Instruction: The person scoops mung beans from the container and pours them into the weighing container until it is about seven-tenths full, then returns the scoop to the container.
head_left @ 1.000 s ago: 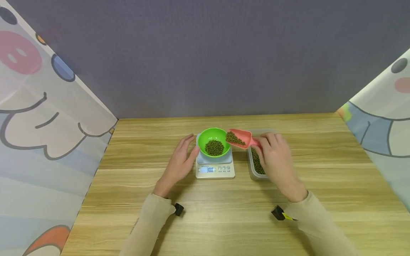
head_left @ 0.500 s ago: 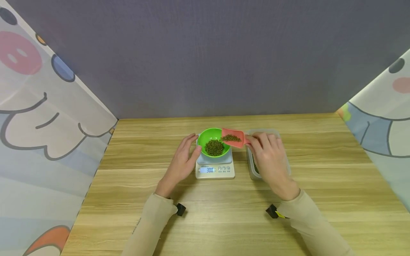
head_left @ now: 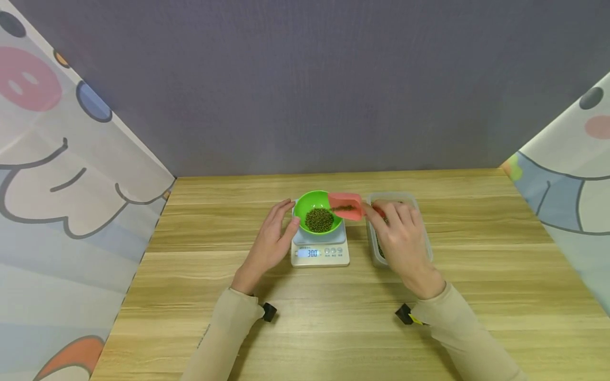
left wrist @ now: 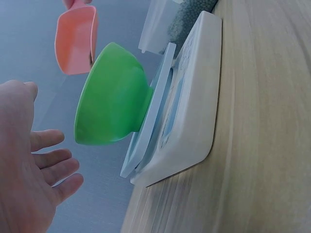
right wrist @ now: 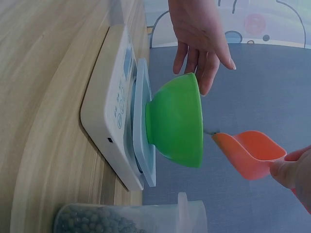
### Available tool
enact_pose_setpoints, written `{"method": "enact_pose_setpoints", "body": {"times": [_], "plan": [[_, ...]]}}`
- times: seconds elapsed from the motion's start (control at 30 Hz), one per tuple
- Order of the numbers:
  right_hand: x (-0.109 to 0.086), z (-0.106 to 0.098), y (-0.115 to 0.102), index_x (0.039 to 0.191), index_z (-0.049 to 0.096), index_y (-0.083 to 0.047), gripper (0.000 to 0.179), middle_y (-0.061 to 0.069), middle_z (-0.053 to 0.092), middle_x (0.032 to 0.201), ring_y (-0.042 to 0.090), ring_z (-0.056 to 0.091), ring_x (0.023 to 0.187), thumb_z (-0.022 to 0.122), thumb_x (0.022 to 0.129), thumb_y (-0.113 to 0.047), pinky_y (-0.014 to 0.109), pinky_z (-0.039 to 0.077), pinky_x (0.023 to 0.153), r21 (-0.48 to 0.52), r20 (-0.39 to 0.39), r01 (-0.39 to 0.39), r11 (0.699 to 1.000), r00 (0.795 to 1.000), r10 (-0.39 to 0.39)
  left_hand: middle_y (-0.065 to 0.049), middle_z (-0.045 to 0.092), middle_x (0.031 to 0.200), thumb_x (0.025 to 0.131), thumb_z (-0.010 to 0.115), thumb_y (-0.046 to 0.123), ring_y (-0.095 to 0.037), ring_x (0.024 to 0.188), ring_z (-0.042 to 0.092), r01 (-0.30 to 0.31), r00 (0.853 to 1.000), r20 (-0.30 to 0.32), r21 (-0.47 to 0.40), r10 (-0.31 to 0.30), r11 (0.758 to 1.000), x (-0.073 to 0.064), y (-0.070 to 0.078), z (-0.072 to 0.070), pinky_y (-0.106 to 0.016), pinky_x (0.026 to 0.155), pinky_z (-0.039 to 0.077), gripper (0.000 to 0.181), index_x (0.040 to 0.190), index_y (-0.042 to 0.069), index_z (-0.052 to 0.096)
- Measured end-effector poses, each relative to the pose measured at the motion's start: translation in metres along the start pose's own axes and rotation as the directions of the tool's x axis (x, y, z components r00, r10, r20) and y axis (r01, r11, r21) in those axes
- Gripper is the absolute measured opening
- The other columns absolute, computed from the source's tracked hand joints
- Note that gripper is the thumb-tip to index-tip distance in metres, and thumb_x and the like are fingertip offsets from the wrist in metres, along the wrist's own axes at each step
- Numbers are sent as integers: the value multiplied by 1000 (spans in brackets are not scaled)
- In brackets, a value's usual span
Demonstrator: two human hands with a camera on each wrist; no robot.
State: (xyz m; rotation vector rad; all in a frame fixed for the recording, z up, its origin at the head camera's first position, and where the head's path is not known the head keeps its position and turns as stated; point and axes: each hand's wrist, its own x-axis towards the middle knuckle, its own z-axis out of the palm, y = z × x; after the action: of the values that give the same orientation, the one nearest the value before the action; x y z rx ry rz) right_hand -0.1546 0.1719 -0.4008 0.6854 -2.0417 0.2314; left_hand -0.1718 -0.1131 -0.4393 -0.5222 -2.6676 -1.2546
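Observation:
My right hand pinches the handle of a coral-red scoop, which tips down over the right rim of a green bowl. A few beans trail off the scoop's lip in the right wrist view. Small green beans lie in the bottom of the bowl. Under the bowl is a white kitchen scale, its display reading 30.0. My left hand is beside the bowl's left side, fingers extended and holding nothing; the left wrist view has a gap between fingers and bowl.
Partly beneath my right hand stands a clear plastic container holding more green beans. Everything stands on a wood-grain table. A grey panel rises at its back, with cartoon-printed sheets at both sides.
The scoop has moved left to over the bowl's rim and tipped, and fewer beans lie in it. My left hand has shifted slightly right.

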Motion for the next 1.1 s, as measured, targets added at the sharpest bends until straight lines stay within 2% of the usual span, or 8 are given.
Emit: {"method": "enact_pose_setpoints", "body": {"times": [0.23, 0.47, 0.67, 0.87, 1.1], "plan": [[-1, -1, 1, 112, 75, -2, 19, 19, 68, 99, 40, 61, 87, 67, 95, -5, 49, 50, 74, 10, -15, -2, 1000, 1000, 3, -19, 39, 161, 110, 40, 46, -37, 148, 38, 8, 1000, 11, 8, -8, 1000, -1, 0, 1, -59, 121, 32, 61, 154, 4, 43], [-4, -2, 5, 109, 77, -3, 23, 18, 69, 100, 39, 60, 87, 73, 88, -12, 47, 44, 69, 68, -49, -44, 997, 998, 47, -20, 40, 160, 111, 40, 44, -38, 148, 38, 3, 1000, 5, 13, -3, 1000, -3, -1, 0, -59, 121, 32, 60, 153, 2, 43], [-10, -9, 12, 108, 77, -4, 19, 19, 69, 100, 40, 58, 84, 69, 97, -17, 49, 42, 69, 143, -31, -97, 985, 994, 103, -17, 39, 161, 111, 41, 43, -37, 149, 37, 22, 1000, 9, 21, -22, 1000, -5, -3, -2, -61, 120, 32, 59, 153, 2, 43], [-22, -20, 24, 105, 77, -3, 29, 19, 69, 100, 41, 56, 82, 61, 103, -27, 51, 40, 69, 161, 13, -157, 974, 988, 156, -15, 38, 163, 111, 41, 42, -35, 150, 36, 49, 998, 27, 33, -50, 998, -8, -7, -6, -58, 121, 31, 59, 155, 2, 42], [-37, -33, 41, 104, 76, 1, 30, 24, 67, 97, 45, 54, 78, 62, 104, -25, 50, 39, 65, 147, 35, -154, 977, 988, 150, -19, 37, 162, 111, 41, 42, -37, 150, 35, 82, 996, 31, 43, -83, 996, -13, -14, -13, -59, 122, 30, 59, 155, 3, 41]]}}
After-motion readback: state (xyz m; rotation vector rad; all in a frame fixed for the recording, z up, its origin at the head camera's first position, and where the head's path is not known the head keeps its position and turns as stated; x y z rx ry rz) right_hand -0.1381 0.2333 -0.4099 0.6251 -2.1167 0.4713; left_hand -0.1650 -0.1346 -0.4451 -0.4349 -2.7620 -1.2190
